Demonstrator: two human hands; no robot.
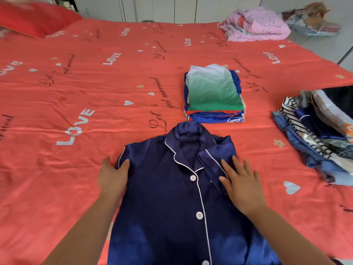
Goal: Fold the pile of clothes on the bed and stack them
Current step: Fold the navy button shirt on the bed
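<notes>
navy satin pajama shirt (172,197) lies face up, buttoned, on the red bedsheet (76,92) right in front of the person, collar pointing away. both sleeves look already tucked in at the sides, so the shirt is mid-fold, judging by its narrow shape. left hand (112,176) rests flat on the shirt's left shoulder edge, fingers together, thumb apart. right hand (242,184) presses flat on the right chest area, fingers straight and slightly spread. neither hand pinches fabric. just beyond the collar sits the folded stack (214,94), green-white top uppermost, several items done. at the right edge the unfolded pile (315,134) holds striped and blue pieces, so a good part remains. pink blanket (254,25) at the far corner, red pillow (34,18) far left.
</notes>
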